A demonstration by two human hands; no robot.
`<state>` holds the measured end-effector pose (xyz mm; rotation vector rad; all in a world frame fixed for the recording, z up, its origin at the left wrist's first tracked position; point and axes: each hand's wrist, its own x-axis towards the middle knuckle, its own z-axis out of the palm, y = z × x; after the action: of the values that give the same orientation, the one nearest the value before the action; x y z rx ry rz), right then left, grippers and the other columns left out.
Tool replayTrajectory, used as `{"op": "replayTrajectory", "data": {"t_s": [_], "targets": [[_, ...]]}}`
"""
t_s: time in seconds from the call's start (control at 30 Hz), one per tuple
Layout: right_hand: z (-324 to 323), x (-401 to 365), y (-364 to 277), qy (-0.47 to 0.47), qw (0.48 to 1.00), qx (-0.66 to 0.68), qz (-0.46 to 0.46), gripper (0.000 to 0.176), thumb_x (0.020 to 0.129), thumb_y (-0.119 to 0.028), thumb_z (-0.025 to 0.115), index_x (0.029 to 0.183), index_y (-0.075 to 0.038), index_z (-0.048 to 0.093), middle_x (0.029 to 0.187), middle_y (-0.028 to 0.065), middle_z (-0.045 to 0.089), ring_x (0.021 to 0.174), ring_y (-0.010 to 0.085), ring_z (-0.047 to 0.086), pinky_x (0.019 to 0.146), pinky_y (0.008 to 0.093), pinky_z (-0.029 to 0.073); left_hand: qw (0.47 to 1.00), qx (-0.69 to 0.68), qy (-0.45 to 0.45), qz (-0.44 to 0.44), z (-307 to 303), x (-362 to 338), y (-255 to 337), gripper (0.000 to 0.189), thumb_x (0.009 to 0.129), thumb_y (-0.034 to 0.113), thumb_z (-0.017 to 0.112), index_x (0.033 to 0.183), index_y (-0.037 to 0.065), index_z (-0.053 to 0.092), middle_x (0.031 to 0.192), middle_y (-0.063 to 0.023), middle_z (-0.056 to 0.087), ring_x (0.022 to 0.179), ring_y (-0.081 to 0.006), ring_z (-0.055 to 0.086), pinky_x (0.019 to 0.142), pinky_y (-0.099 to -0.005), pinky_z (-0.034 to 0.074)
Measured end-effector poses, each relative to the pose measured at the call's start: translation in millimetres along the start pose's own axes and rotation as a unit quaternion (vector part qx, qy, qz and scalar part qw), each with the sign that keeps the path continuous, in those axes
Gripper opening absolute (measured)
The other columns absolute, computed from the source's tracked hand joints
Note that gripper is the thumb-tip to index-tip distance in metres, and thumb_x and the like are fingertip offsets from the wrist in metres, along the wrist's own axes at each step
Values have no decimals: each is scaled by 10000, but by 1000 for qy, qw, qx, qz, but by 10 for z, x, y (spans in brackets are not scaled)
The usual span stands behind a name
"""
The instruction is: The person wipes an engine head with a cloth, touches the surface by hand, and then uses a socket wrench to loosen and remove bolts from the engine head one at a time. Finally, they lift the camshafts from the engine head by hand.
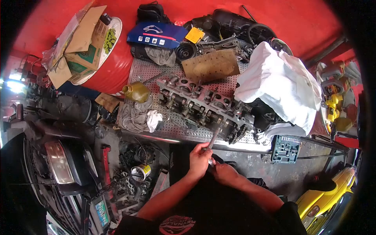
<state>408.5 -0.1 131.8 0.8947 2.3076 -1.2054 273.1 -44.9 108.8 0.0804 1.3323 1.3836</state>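
A greasy engine cylinder head (203,107) lies across a perforated metal table (176,127). A long metal tool (214,136), like a wrench or ratchet handle, reaches from my hands up to the near side of the cylinder head. My left hand (199,159) grips the tool's handle with curled fingers. Just below and to the right, my right hand (223,172) closes on the lower end of the same tool. Both hands sit at the table's front edge, close to my body.
A white cloth (280,84) covers parts at right. An oil jug (136,92), rags (135,115), a cardboard sheet (210,65) and a red drum (111,70) stand around. A socket set case (286,149) lies right, a car front (62,160) left.
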Motion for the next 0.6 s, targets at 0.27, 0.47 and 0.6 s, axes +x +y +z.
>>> {"op": "replayTrajectory", "data": {"t_s": [0.27,0.47,0.6], "targets": [[546,402,404,-26,999,23,16,316,915,-250,493,1137,-39,573,936,213,669,868,358,671,758,483,529,867,449,77,200,66,69,-235,344,776,96,666,1115,69,613,906,-175,672,731,-329,674,675,-405,543],[970,850,650,19,989,74,-130,324,939,-270,476,1151,-44,572,984,190,660,931,354,648,803,473,514,844,502,56,179,8,131,11,367,776,109,662,1131,50,590,857,-192,664,719,-370,656,635,-428,523],[1225,846,1033,55,983,101,-142,328,955,-279,468,1173,-54,564,1034,172,648,982,336,630,846,454,499,976,216,28,11,-54,264,-369,304,827,61,663,1120,37,586,687,-47,590,502,-145,549,490,-317,448]]}}
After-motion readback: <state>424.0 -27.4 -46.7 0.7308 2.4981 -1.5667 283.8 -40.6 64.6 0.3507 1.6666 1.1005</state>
